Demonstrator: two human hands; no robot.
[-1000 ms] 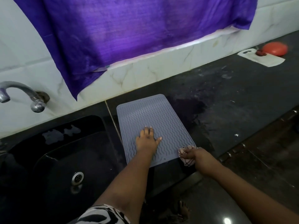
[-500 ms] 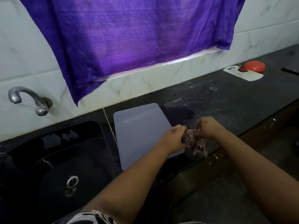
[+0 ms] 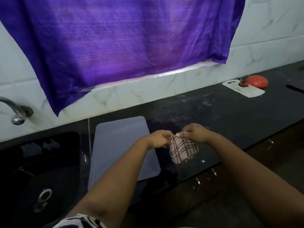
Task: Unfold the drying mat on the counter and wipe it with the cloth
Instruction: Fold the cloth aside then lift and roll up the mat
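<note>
The grey drying mat [image 3: 118,142] with a wavy ribbed surface lies flat and unfolded on the black counter [image 3: 230,116], just right of the sink. Its right edge is partly hidden by my left forearm. A pale checked cloth [image 3: 183,152] hangs in the air above the counter, right of the mat. My left hand [image 3: 160,139] pinches the cloth's top left corner. My right hand [image 3: 194,132] pinches its top edge beside it, and the cloth drops spread below both hands.
A black sink [image 3: 41,170] with a drain lies left of the mat, under a metal tap [image 3: 17,112]. A purple curtain [image 3: 131,46] hangs on the tiled wall. At the far right stand a white cutting board [image 3: 246,91] and a red lid-like object [image 3: 257,81].
My left hand left the mat and joined my right hand on the cloth. Both hands lifted the cloth off the mat's corner and drew it open from a bunch.
</note>
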